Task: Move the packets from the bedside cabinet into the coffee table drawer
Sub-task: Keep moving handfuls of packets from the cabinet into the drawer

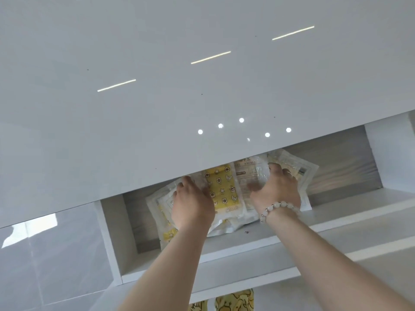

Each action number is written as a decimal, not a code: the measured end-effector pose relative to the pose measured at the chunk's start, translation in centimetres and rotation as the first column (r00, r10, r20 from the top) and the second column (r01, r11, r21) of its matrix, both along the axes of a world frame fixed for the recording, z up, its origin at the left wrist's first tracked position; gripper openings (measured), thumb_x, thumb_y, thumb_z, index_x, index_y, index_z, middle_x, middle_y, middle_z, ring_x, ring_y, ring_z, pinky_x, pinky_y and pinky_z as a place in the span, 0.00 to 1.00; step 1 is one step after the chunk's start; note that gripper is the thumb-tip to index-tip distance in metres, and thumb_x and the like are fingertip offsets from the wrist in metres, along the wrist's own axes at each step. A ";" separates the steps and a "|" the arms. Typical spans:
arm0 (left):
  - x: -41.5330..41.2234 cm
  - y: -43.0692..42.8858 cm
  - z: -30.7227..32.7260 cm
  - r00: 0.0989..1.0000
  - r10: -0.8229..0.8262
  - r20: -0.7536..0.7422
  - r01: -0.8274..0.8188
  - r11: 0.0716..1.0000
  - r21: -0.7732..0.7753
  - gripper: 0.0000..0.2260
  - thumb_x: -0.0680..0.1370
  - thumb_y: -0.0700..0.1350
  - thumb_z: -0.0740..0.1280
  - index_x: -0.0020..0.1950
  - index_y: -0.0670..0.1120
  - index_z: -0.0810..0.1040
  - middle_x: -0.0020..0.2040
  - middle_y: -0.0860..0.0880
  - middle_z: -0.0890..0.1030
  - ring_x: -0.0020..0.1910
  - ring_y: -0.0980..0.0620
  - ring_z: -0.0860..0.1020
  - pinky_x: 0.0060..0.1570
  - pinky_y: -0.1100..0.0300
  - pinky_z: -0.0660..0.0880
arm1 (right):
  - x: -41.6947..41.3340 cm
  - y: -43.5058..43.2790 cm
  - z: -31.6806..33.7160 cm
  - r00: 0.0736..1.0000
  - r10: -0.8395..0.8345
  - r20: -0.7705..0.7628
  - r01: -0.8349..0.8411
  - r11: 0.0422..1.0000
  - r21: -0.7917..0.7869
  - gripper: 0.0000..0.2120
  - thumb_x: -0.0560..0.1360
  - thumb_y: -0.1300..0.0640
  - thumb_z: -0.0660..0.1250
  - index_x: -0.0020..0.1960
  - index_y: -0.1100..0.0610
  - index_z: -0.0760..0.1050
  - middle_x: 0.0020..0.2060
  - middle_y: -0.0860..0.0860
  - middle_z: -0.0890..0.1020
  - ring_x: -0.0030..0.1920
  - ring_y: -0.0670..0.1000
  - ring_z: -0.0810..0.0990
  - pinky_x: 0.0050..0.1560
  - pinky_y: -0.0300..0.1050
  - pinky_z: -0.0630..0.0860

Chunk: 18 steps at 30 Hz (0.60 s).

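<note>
Packets (226,189) are seen in the open drawer (224,248) at the lower centre of the frame, under the glossy surface (157,86). The left hand (193,207) and right hand (275,190) are laid flat on the pile, fingers spread and closed on nothing, probably so that the pile is pressed level.

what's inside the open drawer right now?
A pile of clear packets, one yellow-patterned, with the left hand and right hand on them. The tabletop hides the drawer's back part.
</note>
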State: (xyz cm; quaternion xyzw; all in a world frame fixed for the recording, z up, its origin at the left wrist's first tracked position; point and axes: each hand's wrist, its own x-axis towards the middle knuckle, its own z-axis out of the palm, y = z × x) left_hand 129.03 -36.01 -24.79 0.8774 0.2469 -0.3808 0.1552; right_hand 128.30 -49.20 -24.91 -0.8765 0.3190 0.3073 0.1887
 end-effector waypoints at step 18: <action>2.9 5.1 26.2 0.808 -0.568 0.158 0.570 0.821 0.040 0.17 0.82 0.52 0.50 0.69 0.51 0.65 0.63 0.52 0.72 0.63 0.51 0.70 0.56 0.59 0.69 | 4.0 0.6 29.0 0.825 0.537 0.174 -0.539 0.841 -0.040 0.17 0.81 0.52 0.53 0.68 0.52 0.64 0.64 0.49 0.67 0.62 0.48 0.69 0.56 0.38 0.70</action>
